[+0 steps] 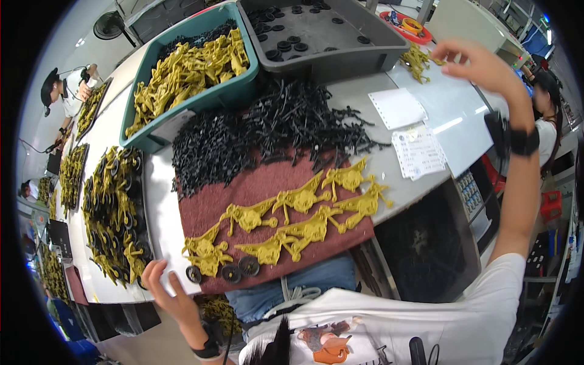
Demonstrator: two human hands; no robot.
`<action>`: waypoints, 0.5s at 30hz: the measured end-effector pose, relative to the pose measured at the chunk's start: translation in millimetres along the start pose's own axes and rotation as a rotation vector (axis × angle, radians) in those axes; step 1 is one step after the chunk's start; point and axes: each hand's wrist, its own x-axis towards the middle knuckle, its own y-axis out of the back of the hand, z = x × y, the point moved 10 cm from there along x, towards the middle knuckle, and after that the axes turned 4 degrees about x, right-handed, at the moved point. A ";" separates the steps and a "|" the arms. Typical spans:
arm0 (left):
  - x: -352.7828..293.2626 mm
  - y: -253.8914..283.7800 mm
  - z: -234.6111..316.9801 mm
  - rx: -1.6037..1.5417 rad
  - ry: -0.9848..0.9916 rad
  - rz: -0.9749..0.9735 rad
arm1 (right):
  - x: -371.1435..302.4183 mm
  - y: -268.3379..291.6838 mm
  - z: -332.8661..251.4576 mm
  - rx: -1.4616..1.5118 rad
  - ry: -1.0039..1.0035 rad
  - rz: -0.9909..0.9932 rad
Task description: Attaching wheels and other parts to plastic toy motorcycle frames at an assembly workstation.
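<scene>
Yellow molded plastic parts, shaped like small toy vehicle frames, lie in two slanting rows on a maroon towel. By the nearest left end of the rows are several black spoked wheels. My left hand is beside these wheels at the table's edge, fingers apart and nothing seen in it. Stretched out to the far right, my right hand has its fingers spread and slightly bent. Its fingertips are close to a small cluster of yellow parts; whether they touch it I cannot tell.
Thin black parts are heaped across the towel's far side. Behind stand a green bin of yellow parts and a grey bin with black wheels. Papers lie right. A tray of yellow pieces with wheels is left. Other people work nearby.
</scene>
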 end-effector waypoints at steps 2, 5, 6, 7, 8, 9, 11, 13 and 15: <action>17.2 11.0 -8.6 0.080 0.042 0.011 | 72.0 -8.0 36.3 -0.007 -0.064 -0.200; 51.9 13.4 -16.7 0.019 0.118 -0.021 | 168.8 -34.7 106.5 0.024 -0.164 -0.409; 64.6 11.1 -15.0 -0.002 0.145 -0.042 | 186.0 -53.2 93.5 0.011 -0.334 -0.612; 82.3 5.1 -10.6 -0.020 0.185 -0.045 | 214.9 -62.2 120.1 0.075 -0.246 -0.377; 100.9 -5.9 -0.5 0.036 0.147 -0.139 | 230.1 -87.2 123.0 0.116 -0.343 -0.477; 120.8 -20.1 9.9 0.080 0.097 -0.230 | 250.3 -107.5 144.1 0.137 -0.371 -0.528; 156.5 -45.3 29.6 0.064 0.135 -0.287 | 273.5 -148.3 149.1 -0.046 -0.407 -0.621; 182.6 -82.8 50.8 -0.003 0.116 -0.452 | 287.2 -175.5 164.6 -0.021 -0.450 -0.649; 198.7 -115.6 54.9 -0.042 0.153 -0.520 | 282.8 -187.1 169.1 0.059 -0.522 -0.699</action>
